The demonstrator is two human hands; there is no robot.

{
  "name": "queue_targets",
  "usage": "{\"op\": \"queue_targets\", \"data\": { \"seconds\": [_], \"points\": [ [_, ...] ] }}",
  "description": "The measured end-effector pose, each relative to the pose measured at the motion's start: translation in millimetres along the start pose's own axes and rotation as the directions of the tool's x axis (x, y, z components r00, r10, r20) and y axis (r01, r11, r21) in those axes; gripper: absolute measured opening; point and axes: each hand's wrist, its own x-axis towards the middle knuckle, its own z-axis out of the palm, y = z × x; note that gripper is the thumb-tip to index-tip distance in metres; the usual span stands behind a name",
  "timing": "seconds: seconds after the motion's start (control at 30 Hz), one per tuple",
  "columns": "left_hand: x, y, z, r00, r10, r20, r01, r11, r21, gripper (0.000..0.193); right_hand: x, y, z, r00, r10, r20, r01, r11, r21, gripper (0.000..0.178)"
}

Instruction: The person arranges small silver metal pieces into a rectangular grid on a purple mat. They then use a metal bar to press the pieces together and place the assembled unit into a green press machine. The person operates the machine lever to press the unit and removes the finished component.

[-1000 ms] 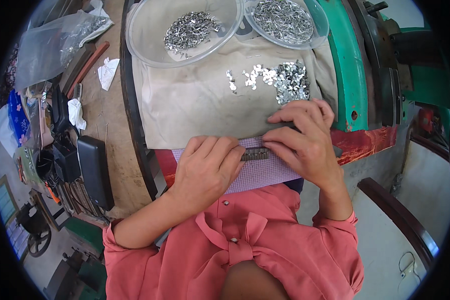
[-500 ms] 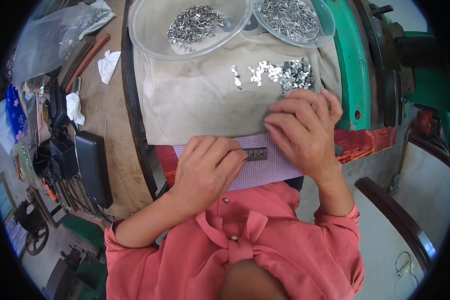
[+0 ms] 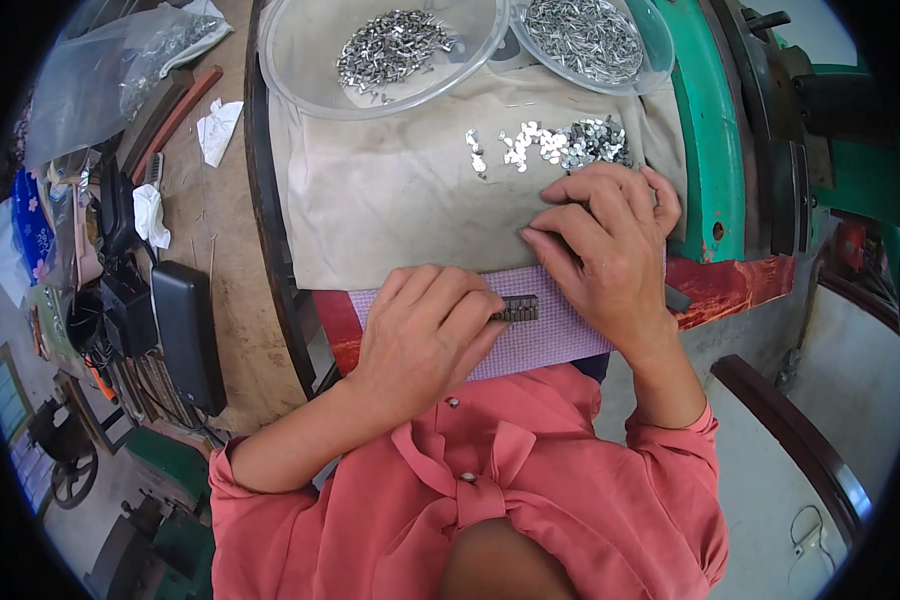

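My left hand (image 3: 425, 325) is closed on a dark slotted metal block (image 3: 518, 308), whose right end sticks out past the thumb and fingertips. The block lies over a purple checked cloth (image 3: 555, 340); its left part is hidden by my fingers. To the right and farther off, my right hand (image 3: 610, 235) hovers over the beige cloth's near edge, thumb and forefinger tips close together. Anything between them is too small to make out. Just beyond that hand lies a pile of small shiny metal pieces (image 3: 592, 142), with a few strewn leftward.
On the beige cloth (image 3: 370, 200) stand two clear plastic tubs: a larger one (image 3: 290, 95) with short metal pins and a smaller one (image 3: 660, 70) with thin ones. A green machine part (image 3: 710, 150) borders the right. A wooden bench (image 3: 240, 330) with a black case (image 3: 188, 335) is left.
My left hand has shifted slightly right with the slotted block. The right hand has moved a little up and left, its fingers bent differently.
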Motion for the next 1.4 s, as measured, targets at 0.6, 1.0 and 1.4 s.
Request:
{"op": "queue_targets", "data": {
  "seconds": [0.6, 1.0, 1.4],
  "points": [
    [4, 1, 8, 1.0, -0.006, 0.001, 0.006, 1.0, -0.018, 0.026, 9, 7, -13, 0.995, -0.028, 0.1, 0.023, 0.999, 0.047, 0.016],
    [-5, -1, 4, 0.999, -0.033, -0.023, 0.031, 0.997, -0.074, 0.029, 12, 0, 3, 0.995, -0.1, 0.019, 0.099, 0.994, 0.046, 0.017],
    [-6, -4, 6, 0.998, -0.039, -0.042, 0.035, 0.996, -0.083, 0.026, -6, 0, -22, 0.997, -0.043, 0.06, 0.031, 0.981, 0.19, 0.017]
  ]
}}
